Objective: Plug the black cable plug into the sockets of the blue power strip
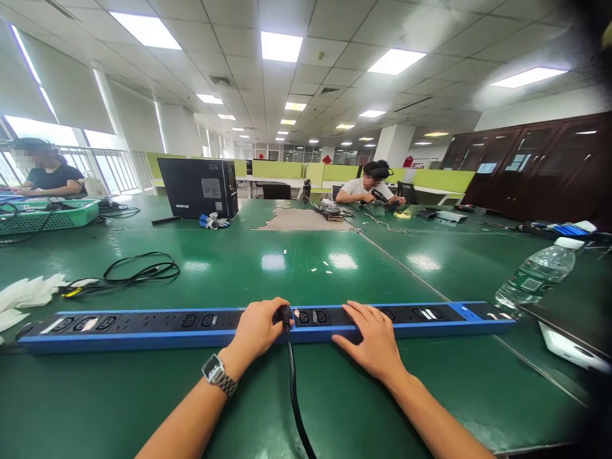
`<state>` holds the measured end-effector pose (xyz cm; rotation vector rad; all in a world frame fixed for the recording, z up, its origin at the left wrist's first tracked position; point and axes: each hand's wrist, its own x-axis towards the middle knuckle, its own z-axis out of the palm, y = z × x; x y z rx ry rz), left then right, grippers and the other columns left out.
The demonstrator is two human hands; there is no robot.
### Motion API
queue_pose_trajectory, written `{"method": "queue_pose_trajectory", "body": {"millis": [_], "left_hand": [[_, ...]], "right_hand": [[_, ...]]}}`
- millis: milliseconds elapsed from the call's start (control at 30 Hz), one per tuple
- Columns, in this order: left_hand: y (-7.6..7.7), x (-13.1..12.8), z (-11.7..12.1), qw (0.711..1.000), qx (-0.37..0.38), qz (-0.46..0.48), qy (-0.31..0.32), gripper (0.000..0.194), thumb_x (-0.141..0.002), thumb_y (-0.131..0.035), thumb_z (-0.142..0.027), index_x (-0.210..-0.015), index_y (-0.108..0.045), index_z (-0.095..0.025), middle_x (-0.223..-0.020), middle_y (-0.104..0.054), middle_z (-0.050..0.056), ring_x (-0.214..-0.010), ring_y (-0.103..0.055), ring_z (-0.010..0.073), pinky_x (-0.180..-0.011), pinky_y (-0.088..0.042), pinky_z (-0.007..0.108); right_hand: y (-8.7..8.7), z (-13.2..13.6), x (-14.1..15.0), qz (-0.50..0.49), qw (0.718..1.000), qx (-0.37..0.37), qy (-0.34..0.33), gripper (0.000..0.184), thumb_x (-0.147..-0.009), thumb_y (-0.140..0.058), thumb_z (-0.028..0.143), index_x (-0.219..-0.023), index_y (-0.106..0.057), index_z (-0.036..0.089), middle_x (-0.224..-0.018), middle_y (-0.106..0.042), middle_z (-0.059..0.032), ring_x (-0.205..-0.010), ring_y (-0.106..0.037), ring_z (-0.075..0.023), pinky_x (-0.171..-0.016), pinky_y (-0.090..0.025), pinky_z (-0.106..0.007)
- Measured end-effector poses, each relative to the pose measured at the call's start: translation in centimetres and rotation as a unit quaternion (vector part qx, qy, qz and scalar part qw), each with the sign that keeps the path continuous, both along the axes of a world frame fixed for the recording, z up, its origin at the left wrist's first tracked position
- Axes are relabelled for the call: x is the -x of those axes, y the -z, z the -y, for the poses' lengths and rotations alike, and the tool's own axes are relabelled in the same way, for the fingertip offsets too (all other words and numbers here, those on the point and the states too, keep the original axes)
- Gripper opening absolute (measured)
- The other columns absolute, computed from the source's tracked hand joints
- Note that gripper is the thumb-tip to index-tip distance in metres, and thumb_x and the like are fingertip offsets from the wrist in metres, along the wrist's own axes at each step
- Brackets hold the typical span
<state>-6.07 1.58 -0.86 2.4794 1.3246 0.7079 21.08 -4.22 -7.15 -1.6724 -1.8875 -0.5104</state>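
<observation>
A long blue and black power strip (157, 338) with several sockets lies across the green table in front of me. My left hand (258, 328), with a watch on its wrist, is closed around a black plug (287, 315) at the strip's middle. The plug sits at a socket; whether it is fully seated I cannot tell. Its black cable (295, 389) runs down toward me. My right hand (373, 338) rests on the strip right of the plug, fingers spread over the top and thumb on the front side.
On the left lie a coiled black cable (143, 273), crumpled white tissue (29, 296) and a green basket (76, 213). A black computer case (196, 188) stands behind. At right, a water bottle (540, 271) is near the strip's end. Two people sit farther back.
</observation>
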Motion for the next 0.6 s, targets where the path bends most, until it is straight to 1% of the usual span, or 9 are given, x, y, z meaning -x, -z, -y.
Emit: {"method": "queue_pose_trajectory", "body": {"millis": [100, 167, 233, 267, 367, 433, 467, 500, 600], "left_hand": [[-0.1, 0.1, 0.2, 1.0, -0.005, -0.016, 0.014, 0.034, -0.081, -0.068, -0.032, -0.113, -0.063, -0.025, -0.112, -0.071, 0.005, -0.103, -0.064, 0.0233, -0.092, -0.045, 0.035], [0.1, 0.6, 0.4, 0.999, -0.015, -0.039, 0.012, 0.057, -0.075, -0.074, -0.035, -0.127, -0.055, -0.025, -0.122, -0.067, 0.007, -0.114, -0.06, 0.0257, -0.102, -0.039, 0.042], [0.5, 1.1, 0.6, 0.998, -0.022, -0.06, -0.019, 0.079, -0.071, -0.076, -0.038, -0.14, -0.041, -0.023, -0.127, -0.064, 0.01, -0.12, -0.056, 0.0282, -0.106, -0.034, 0.047], [0.8, 1.4, 0.6, 0.997, -0.026, -0.066, -0.038, 0.083, -0.071, -0.076, -0.038, -0.143, -0.036, -0.022, -0.128, -0.063, 0.012, -0.121, -0.055, 0.0286, -0.106, -0.033, 0.048], [1.5, 1.9, 0.6, 0.995, -0.041, -0.061, -0.061, 0.075, -0.076, -0.071, -0.037, -0.142, -0.037, -0.021, -0.127, -0.064, 0.013, -0.12, -0.056, 0.0274, -0.105, -0.034, 0.048], [1.8, 2.0, 0.5, 0.996, -0.048, -0.055, -0.059, 0.071, -0.076, -0.071, -0.038, -0.138, -0.041, -0.021, -0.126, -0.064, 0.012, -0.119, -0.056, 0.0271, -0.104, -0.035, 0.047], [1.9, 2.0, 0.4, 0.996, -0.048, -0.053, -0.059, 0.071, -0.076, -0.072, -0.039, -0.137, -0.042, -0.021, -0.126, -0.064, 0.012, -0.119, -0.057, 0.0273, -0.104, -0.035, 0.047], [1.9, 2.0, 0.3, 0.996, -0.047, -0.052, -0.06, 0.072, -0.074, -0.073, -0.04, -0.136, -0.043, -0.02, -0.126, -0.064, 0.012, -0.118, -0.057, 0.0275, -0.104, -0.035, 0.047], [2.0, 2.0, 0.3, 0.996, -0.039, -0.053, -0.062, 0.077, -0.07, -0.078, -0.042, -0.136, -0.044, -0.019, -0.126, -0.064, 0.011, -0.119, -0.056, 0.028, -0.106, -0.033, 0.047]], "right_hand": [[-0.7, 0.1, 0.8, -0.014, 1.0, -0.003, -0.018, 0.06, -0.077, -0.064, 0.053, -0.127, -0.055, 0.021, -0.129, -0.06, -0.0107, -0.116, -0.052, -0.0299, -0.098, -0.037, -0.05], [-1.4, -0.1, 2.5, -0.032, 0.998, -0.008, -0.052, 0.062, -0.078, -0.064, 0.052, -0.13, -0.052, 0.02, -0.131, -0.058, -0.0108, -0.118, -0.05, -0.0292, -0.1, -0.036, -0.049], [-2.2, -0.6, 5.1, -0.051, 0.994, -0.014, -0.095, 0.061, -0.079, -0.064, 0.05, -0.131, -0.05, 0.02, -0.131, -0.058, -0.0106, -0.118, -0.049, -0.0283, -0.101, -0.037, -0.047], [-2.4, -1.0, 6.6, -0.059, 0.991, -0.016, -0.117, 0.059, -0.08, -0.064, 0.047, -0.131, -0.051, 0.02, -0.129, -0.059, -0.0103, -0.117, -0.049, -0.0277, -0.101, -0.037, -0.047], [-3.0, -2.5, 10.5, -0.075, 0.979, -0.019, -0.19, 0.043, -0.084, -0.061, 0.036, -0.124, -0.057, 0.022, -0.118, -0.066, -0.008, -0.108, -0.054, -0.0246, -0.096, -0.041, -0.042], [-3.3, -3.2, 11.7, -0.1, 0.969, -0.052, -0.221, 0.031, -0.087, -0.057, 0.033, -0.116, -0.062, 0.022, -0.106, -0.07, -0.0062, -0.097, -0.058, -0.0218, -0.089, -0.045, -0.038], [-3.5, -3.4, 11.6, -0.13, 0.965, -0.084, -0.214, 0.027, -0.089, -0.055, 0.033, -0.113, -0.063, 0.022, -0.101, -0.071, -0.0058, -0.093, -0.06, -0.0206, -0.085, -0.046, -0.037], [-3.8, -3.5, 11.0, -0.176, 0.959, -0.122, -0.185, 0.027, -0.09, -0.053, 0.034, -0.112, -0.064, 0.022, -0.099, -0.071, -0.0059, -0.089, -0.061, -0.0198, -0.082, -0.046, -0.035], [-4.2, -3.0, 7.4, -0.33, 0.919, -0.212, -0.028, 0.034, -0.093, -0.048, 0.041, -0.115, -0.063, 0.02, -0.103, -0.069, -0.0086, -0.089, -0.063, -0.0199, -0.078, -0.048, -0.033]]}}
